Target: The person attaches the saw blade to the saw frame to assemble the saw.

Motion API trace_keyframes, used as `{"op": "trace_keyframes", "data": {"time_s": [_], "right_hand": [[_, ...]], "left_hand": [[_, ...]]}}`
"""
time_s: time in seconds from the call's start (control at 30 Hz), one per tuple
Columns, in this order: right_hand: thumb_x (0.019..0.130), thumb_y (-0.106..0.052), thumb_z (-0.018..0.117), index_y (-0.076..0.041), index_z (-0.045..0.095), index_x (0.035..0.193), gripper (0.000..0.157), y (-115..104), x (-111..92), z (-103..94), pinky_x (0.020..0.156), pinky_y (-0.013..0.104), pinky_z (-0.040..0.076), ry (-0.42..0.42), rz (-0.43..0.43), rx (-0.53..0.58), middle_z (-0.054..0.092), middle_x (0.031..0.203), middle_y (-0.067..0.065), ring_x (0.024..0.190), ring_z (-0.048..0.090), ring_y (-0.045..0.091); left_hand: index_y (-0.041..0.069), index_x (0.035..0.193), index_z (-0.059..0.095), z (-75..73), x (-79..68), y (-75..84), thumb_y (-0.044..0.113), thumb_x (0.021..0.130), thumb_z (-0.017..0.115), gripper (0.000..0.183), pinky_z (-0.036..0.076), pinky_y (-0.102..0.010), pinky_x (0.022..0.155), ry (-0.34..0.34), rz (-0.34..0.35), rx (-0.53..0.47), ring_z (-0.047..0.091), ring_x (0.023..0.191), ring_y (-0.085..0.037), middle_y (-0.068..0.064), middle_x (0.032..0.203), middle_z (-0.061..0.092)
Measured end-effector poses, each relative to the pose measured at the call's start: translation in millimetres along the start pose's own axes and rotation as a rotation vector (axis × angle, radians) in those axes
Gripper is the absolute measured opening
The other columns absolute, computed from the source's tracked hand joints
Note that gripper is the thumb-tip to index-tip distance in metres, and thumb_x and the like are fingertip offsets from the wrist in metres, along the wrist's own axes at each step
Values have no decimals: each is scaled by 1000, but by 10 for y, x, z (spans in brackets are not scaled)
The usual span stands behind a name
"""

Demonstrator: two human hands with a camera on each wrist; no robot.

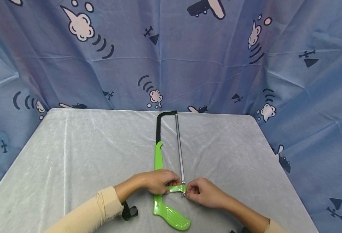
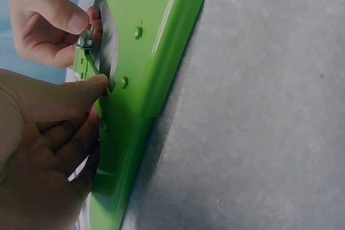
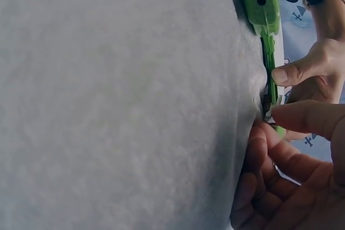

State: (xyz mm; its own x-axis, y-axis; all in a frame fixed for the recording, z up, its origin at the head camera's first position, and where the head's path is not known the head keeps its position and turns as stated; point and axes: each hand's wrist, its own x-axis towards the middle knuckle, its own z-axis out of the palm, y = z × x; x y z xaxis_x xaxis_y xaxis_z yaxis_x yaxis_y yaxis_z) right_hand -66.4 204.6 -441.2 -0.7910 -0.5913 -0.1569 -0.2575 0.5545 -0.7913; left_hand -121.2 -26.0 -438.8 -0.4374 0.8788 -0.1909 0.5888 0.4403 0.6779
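Observation:
A hacksaw [image 1: 173,217] with a bright green handle and black bowed frame lies on the table, its far end pointing away from me. Along its right side runs a straight silver blade bar [image 1: 179,145]. My left hand [image 1: 158,182] pinches the short green crosspiece [image 1: 175,188] between thumb and fingers. At the crosspiece's outer end is a small metal wing nut [image 2: 85,39] on a bolt. My right hand [image 1: 208,193] has its thumb and forefinger pinched at that wing nut, which the fingertips partly hide in the right wrist view.
Pale grey velvety cloth covers the table [image 1: 107,155]. A blue curtain [image 1: 171,58] printed with cartoon shapes hangs behind and at both sides. A black wrist device [image 1: 129,212] sits below the left sleeve.

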Motion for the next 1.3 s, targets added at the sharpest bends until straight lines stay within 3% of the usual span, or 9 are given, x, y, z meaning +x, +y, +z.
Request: {"op": "trace_keyframes", "data": {"time_s": [0.5, 0.63, 0.83, 1.0, 1.3], "right_hand": [[82, -5, 73, -13, 69, 76, 11, 1, -20, 44, 52, 20, 46, 39, -13, -25, 56, 63, -13, 58, 50, -3], [78, -16, 79, -16, 67, 72, 14, -31, -26, 60, 53, 20, 45, 45, 9, -63, 56, 63, -14, 57, 50, -3], [79, -37, 82, -18, 60, 63, 32, -101, -8, 113, 47, 19, 38, 94, 49, -107, 50, 57, -16, 50, 43, -4], [80, -38, 81, -17, 53, 58, 40, -126, 14, 147, 43, 18, 30, 133, 64, -124, 41, 51, -17, 46, 36, -4], [81, -37, 80, -17, 53, 58, 40, -125, 20, 155, 42, 18, 29, 140, 72, -130, 41, 50, -17, 45, 36, -3]], "left_hand": [[13, 105, 67, 7, -2, 5, -7, 77, 69, 35, 42, -17, 78, 0, 1, -3, 53, 82, -4, 11, 86, 55], [13, 104, 67, 8, -1, 6, -7, 76, 69, 35, 42, -17, 77, 2, 4, 1, 53, 82, -4, 11, 85, 55], [13, 103, 67, -1, -2, 11, -7, 76, 69, 34, 42, -16, 76, 3, 12, 0, 53, 80, -4, 10, 84, 56], [13, 103, 67, -2, 0, 8, -7, 77, 69, 33, 42, -16, 76, 1, 16, -2, 53, 80, -4, 9, 84, 57], [12, 102, 67, 5, 5, -2, -7, 76, 69, 33, 42, -16, 76, 1, 25, 2, 53, 80, -4, 9, 84, 56]]}}
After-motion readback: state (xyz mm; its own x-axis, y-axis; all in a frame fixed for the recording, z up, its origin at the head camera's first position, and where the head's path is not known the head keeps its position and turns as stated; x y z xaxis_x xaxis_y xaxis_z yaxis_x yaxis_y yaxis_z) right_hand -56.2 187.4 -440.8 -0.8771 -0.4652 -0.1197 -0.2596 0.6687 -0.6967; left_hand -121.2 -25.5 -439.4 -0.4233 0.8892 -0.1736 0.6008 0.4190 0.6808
